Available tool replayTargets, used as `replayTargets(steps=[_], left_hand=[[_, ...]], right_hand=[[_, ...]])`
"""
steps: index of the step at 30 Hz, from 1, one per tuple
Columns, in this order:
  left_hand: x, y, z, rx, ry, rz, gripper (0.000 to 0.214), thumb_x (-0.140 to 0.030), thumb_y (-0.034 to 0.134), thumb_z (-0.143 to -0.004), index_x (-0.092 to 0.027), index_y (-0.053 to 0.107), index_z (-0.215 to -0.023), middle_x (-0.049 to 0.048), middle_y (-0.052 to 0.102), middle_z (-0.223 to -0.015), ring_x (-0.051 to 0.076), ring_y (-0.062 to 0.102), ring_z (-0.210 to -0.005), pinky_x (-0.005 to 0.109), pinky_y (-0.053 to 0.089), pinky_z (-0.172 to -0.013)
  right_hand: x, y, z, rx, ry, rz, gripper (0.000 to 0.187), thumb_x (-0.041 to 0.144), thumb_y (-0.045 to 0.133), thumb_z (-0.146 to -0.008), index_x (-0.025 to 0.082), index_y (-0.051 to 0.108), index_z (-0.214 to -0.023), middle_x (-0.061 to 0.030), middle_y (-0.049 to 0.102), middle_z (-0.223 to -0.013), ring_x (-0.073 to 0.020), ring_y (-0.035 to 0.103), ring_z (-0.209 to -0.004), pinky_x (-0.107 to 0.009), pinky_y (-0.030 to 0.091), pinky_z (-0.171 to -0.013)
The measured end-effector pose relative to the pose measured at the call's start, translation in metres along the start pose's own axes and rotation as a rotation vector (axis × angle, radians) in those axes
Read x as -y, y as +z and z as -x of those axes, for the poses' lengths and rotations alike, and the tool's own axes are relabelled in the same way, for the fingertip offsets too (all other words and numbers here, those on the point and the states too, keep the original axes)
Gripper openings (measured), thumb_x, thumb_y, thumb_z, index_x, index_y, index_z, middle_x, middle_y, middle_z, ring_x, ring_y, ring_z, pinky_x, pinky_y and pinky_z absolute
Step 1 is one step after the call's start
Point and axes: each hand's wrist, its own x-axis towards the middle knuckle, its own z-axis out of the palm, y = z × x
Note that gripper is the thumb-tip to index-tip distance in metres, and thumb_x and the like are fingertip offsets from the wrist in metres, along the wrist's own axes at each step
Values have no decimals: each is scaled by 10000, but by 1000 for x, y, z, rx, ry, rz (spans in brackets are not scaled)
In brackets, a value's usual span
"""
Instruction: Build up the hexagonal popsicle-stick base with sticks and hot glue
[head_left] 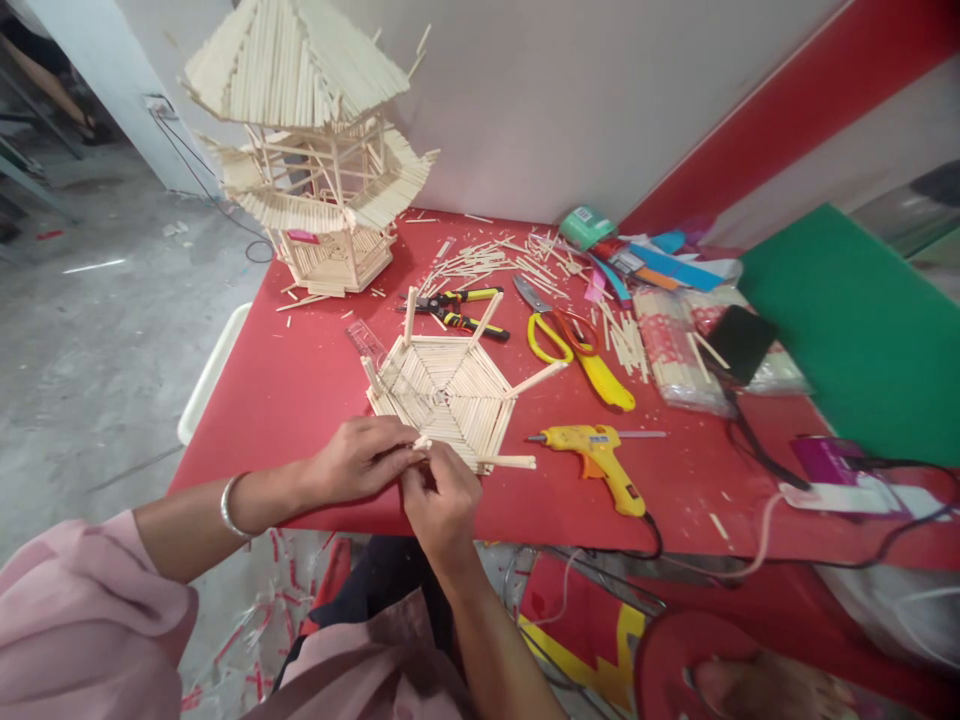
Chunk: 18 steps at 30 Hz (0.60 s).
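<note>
A hexagonal base (480,400) made of thin wooden sticks lies on the red table, with several short stick posts (410,316) standing or leaning at its corners. At its near edge, my left hand (367,458) and my right hand (444,492) meet, both closed. Between their fingertips the pale end of a stick post (422,442) shows; my fingers hide the rest of it. To the right of the base lies a yellow glue gun (592,450), its nozzle pointing toward the base.
A stick pavilion model (330,170) stands at the back left. Beyond the base lie pliers (469,312), scissors (551,325), a yellow-handled cutter (606,382) and loose sticks (480,262). Bagged sticks (671,345), a dark phone-like slab (741,343) and a green board (847,340) occupy the right.
</note>
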Motion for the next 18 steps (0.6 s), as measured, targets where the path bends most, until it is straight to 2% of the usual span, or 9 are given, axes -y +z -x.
replayTargets(steps=[18], left_hand=[[2, 1, 3, 8, -4, -13, 230, -284, 533, -1030, -158, 677, -902, 36, 720, -715, 116, 682, -643, 194, 521, -619]], right_hand=[[0, 0, -1, -7, -8, 17, 209, 39, 520, -927, 193, 662, -941, -26, 691, -739, -164, 675, -710, -271, 523, -654]])
